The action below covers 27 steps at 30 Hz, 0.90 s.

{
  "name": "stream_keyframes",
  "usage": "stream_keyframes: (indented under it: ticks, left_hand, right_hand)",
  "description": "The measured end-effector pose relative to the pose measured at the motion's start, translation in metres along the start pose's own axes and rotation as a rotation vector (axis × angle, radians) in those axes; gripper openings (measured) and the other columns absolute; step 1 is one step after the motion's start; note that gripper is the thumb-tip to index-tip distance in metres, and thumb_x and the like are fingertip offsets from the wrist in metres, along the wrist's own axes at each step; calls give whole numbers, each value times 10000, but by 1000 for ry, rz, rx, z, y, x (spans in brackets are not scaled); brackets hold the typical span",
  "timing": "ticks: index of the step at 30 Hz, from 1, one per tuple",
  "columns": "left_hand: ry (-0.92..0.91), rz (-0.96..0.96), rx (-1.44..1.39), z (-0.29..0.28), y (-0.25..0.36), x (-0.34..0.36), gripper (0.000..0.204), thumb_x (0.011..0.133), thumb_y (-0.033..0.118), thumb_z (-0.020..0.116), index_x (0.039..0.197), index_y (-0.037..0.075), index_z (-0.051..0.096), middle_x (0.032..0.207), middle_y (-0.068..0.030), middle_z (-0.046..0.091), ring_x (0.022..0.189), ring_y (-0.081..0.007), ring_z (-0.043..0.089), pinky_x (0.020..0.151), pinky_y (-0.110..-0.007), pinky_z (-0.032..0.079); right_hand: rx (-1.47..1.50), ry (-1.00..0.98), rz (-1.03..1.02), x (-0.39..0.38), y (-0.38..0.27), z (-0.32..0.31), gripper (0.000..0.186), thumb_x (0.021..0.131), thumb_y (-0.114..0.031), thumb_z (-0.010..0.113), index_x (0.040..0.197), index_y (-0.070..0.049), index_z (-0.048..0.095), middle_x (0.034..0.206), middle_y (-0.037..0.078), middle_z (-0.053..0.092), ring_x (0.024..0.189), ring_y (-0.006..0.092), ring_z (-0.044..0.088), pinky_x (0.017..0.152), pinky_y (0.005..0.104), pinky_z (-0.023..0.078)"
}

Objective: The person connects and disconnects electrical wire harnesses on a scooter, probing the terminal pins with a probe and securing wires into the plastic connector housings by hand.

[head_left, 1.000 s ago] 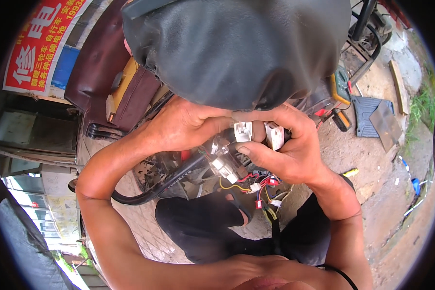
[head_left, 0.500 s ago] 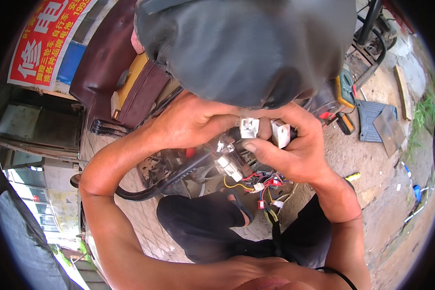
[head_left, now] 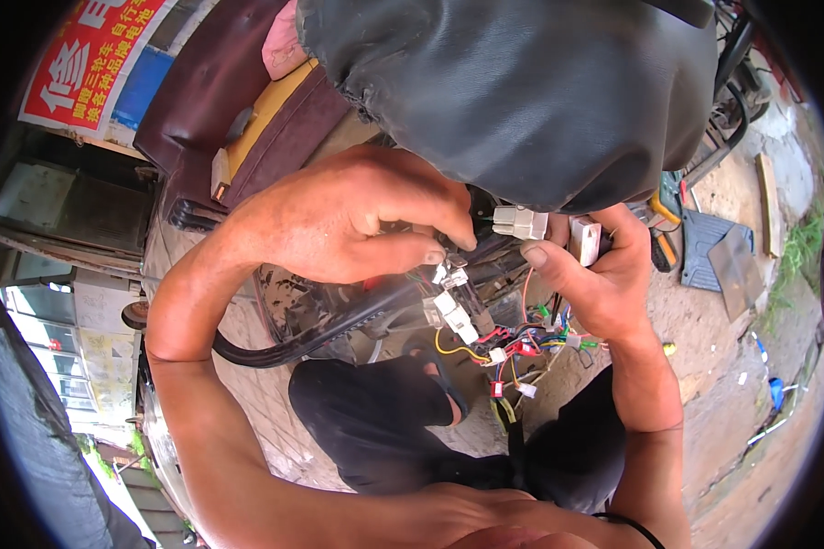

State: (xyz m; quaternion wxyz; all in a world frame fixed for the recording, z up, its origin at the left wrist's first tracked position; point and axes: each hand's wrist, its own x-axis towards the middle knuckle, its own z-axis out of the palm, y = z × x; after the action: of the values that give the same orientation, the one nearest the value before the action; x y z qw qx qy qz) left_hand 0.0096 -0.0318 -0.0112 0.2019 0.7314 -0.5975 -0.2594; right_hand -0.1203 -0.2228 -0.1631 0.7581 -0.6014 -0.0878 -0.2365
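My left hand (head_left: pixel 348 233) is poised over the exposed wiring, thumb and fingers apart, its fingertips beside small white plugs (head_left: pixel 450 273). My right hand (head_left: pixel 595 288) grips two white plastic connectors: one (head_left: pixel 519 222) lies sideways above my thumb tip, the other (head_left: pixel 584 242) sits between my thumb and fingers. Just below my hands hangs a larger white connector (head_left: pixel 453 316) among red, yellow and green wires (head_left: pixel 522 352) with small plugs. A wrinkled black leather-like cover (head_left: pixel 513 91) overhangs both hands, hiding some fingertips.
A maroon padded seat (head_left: pixel 183 101) stands at upper left near a red sign (head_left: pixel 64 64). A black tube (head_left: pixel 311 334) curves below my left hand. A yellow multimeter (head_left: pixel 664 206), dark mat (head_left: pixel 696 247) and board (head_left: pixel 765 206) lie at right. My dark-trousered legs (head_left: pixel 357 421) are below.
My left thumb and fingers have pulled away from the upper connector and spread. My right hand has shifted right and up with the connectors, the upper one now turned sideways.
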Motion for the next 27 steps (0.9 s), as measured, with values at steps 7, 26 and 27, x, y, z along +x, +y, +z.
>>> stream_keyframes:
  ticks: [7, 26, 27]
  left_hand:
    - [-82, 88, -91, 0, -10, 1, 161, 856, -21, 645, 1014, -1, 668, 932, -107, 675, 828, -280, 665, 755, -352, 502]
    - [187, -283, -329, 24, -16, 9, 107, 968, 56, 533, 976, 15, 631, 796, -36, 670, 643, -101, 590, 583, -265, 481]
    - [187, -281, -331, 24, -14, 10, 107, 968, 56, 533, 976, 15, 631, 796, -36, 670, 643, -101, 590, 583, -265, 481]
  right_hand:
    - [-13, -6, 105, 3, -9, -3, 289, 825, 5, 785, 1077, 30, 647, 726, -46, 576, 649, 19, 516, 574, 206, 424]
    - [-197, -399, 104, 8, -30, -34, 239, 882, -145, 751, 1045, 22, 696, 794, 39, 671, 696, 119, 567, 634, 279, 463]
    - [-222, -441, 132, 9, -31, -34, 246, 919, -194, 725, 1018, 28, 688, 782, 36, 657, 699, 113, 568, 637, 275, 465]
